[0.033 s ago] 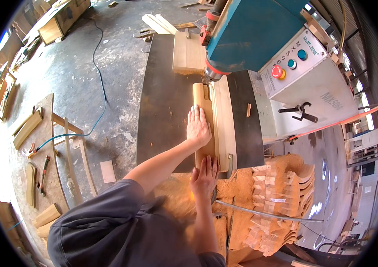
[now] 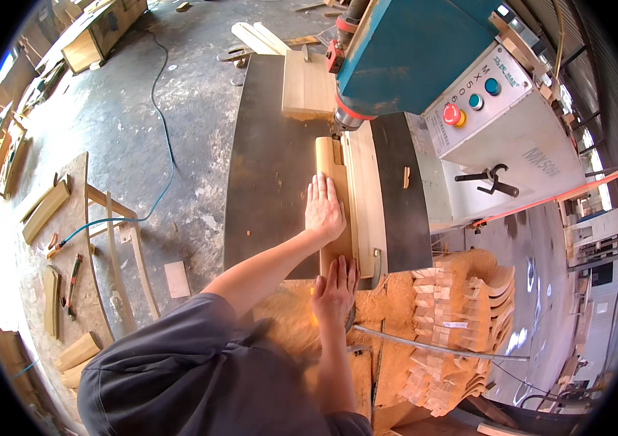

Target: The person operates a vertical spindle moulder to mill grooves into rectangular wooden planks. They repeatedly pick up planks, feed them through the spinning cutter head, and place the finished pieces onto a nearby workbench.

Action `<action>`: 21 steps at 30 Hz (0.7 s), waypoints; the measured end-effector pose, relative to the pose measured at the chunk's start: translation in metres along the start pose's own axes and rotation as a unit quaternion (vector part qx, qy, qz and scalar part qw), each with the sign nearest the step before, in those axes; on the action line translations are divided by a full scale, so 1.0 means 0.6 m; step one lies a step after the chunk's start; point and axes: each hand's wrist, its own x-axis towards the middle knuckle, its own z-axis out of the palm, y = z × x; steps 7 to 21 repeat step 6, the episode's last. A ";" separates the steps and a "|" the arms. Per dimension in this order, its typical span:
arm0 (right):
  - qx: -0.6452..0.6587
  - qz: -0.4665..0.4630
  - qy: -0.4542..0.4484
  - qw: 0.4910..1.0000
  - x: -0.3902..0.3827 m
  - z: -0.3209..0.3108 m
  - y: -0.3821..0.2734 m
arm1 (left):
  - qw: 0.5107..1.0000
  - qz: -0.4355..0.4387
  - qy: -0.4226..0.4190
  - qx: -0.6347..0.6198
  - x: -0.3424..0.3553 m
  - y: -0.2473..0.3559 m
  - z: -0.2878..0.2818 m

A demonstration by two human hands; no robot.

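Note:
A long wooden workpiece (image 2: 332, 243) with a rounded left edge lies lengthwise on the machine's dark table (image 2: 265, 167). A recess is cut into its far end, close under the drill-like machine head (image 2: 349, 115). Along its right side runs a pale wooden fence (image 2: 368, 211). My left hand (image 2: 326, 214) rests flat on the middle of the workpiece, fingers stretched toward the machine head. At the near end, my right hand (image 2: 334, 291) lies with its fingers extended against the wood. Neither hand is wrapped round anything. The cutter tip is too small to make out clearly.
A metal clamp (image 2: 376, 269) sits at the fence's near end. Right stands the control panel (image 2: 480, 102) with a red button. Curved wooden pieces (image 2: 454, 327) are stacked amid sawdust near right. A side bench (image 2: 47, 254) with wood pieces and a hammer stands left; a blue hose (image 2: 167, 123) crosses the floor.

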 end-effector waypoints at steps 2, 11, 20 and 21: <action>-0.003 0.029 -0.011 1.000 -0.040 -0.017 -0.003 | 1.000 0.002 -0.004 -0.009 -0.040 0.011 -0.007; 0.020 0.104 -0.031 0.994 -0.085 -0.064 -0.023 | 0.999 0.022 -0.011 -0.024 -0.107 0.014 -0.021; 0.020 0.104 -0.031 0.994 -0.085 -0.064 -0.023 | 0.999 0.022 -0.011 -0.024 -0.107 0.014 -0.021; 0.020 0.104 -0.031 0.994 -0.085 -0.064 -0.023 | 0.999 0.022 -0.011 -0.024 -0.107 0.014 -0.021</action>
